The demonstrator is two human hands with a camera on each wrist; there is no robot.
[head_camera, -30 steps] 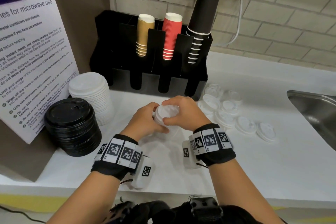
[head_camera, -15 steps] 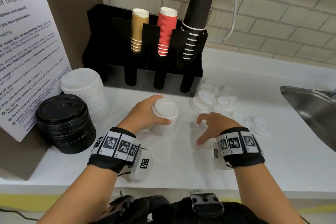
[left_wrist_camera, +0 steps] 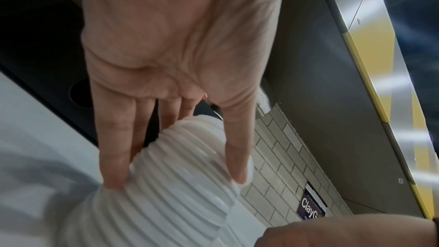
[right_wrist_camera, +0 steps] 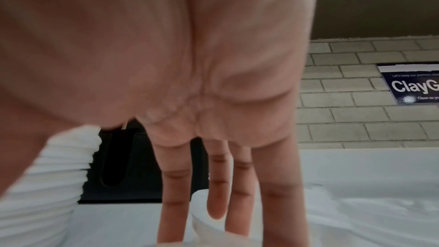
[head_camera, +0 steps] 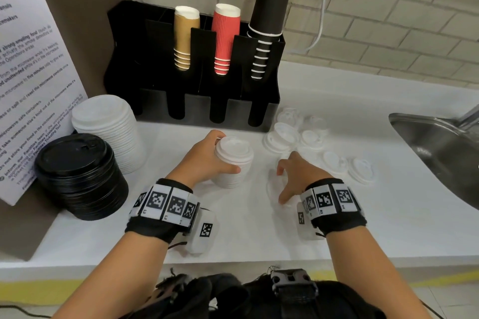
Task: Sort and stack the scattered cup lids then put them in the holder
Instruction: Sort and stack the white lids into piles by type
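A short stack of small white lids (head_camera: 234, 160) stands on the white counter (head_camera: 388, 215) in front of the black holder (head_camera: 191, 103). My left hand (head_camera: 225, 154) grips this stack from the left, thumb at the front; in the left wrist view its fingers (left_wrist_camera: 114, 166) wrap the ribbed stack (left_wrist_camera: 180, 185). My right hand (head_camera: 285, 181) hovers just right of the stack, empty, with fingers spread. In the right wrist view its straight fingers (right_wrist_camera: 171, 204) point down at a white lid (right_wrist_camera: 202, 213). Several loose small white lids (head_camera: 311, 140) lie scattered to the right of the holder.
A tall stack of larger white lids (head_camera: 106, 127) and a stack of black lids (head_camera: 77, 176) stand at the left by a printed sign (head_camera: 31, 85). The holder's slots carry brown, red and black cups (head_camera: 225, 39). A steel sink (head_camera: 445, 153) is at the right.
My right hand has let go of the small lid stack and moved right and nearer to me, opening over the counter. The left hand keeps hold of the stack.
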